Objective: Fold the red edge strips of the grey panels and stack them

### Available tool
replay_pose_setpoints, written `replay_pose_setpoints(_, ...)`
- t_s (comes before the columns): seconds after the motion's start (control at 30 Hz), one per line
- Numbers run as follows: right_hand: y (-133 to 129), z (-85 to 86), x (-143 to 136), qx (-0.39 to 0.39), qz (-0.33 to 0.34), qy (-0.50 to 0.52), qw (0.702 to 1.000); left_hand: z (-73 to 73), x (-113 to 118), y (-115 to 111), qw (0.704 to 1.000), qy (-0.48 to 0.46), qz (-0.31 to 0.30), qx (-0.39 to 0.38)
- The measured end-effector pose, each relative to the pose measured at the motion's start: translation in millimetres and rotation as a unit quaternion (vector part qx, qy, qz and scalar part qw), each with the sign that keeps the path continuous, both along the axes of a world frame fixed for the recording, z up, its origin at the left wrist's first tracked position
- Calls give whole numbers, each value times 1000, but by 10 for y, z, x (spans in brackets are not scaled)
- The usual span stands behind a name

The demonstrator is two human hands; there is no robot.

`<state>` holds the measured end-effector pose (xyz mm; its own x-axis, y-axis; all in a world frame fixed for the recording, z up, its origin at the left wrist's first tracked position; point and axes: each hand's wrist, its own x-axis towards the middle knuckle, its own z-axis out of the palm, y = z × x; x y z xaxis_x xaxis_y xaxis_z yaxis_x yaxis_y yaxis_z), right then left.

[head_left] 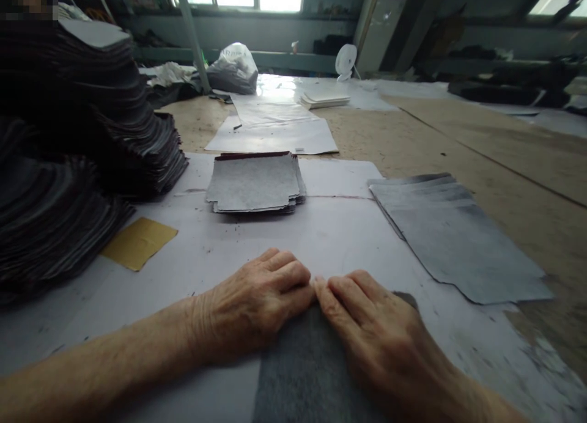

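Observation:
A dark grey fabric piece [305, 374] lies on the white-covered table before me, its near part running out of the frame's bottom. My left hand [266, 294] has its fingers curled and pressed together at the far edge of this piece. Right beside it, my right hand [371, 325] grips the same edge, the fingertips of both hands almost touching. The fingers hide that far edge, and a dark corner of it shows past the right knuckles. Beyond the hands sits a small stack of notched grey pieces [254, 181]. To the right lies a fanned pile of larger grey pieces [458, 233].
Tall stacks of dark sheets [132, 123] rise at the left. Near them lies a yellow square [140, 242]. White sheets [279, 129], a plastic bag [236, 68], a white pad [324, 99] and a small fan [345, 61] are farther back.

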<state>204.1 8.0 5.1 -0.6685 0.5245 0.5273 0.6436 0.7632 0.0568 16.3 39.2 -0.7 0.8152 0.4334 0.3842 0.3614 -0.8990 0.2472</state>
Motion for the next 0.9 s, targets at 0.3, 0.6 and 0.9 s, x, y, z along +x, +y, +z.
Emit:
replay_pose_setpoints(0.3, 38, -49, 56, -54, 44, 19, 997, -32, -278, -3, 995, -89, 49, -6)
replay_pose_setpoints(0.6, 109, 3, 15, -141, 36, -21, 989, -54, -291, 0, 994, -90, 64, 11)
replay_pose_setpoints(0.9, 144, 23, -18, -142, 18, -59, 988, 46, -325, -272, 995, -41, 83, 39)
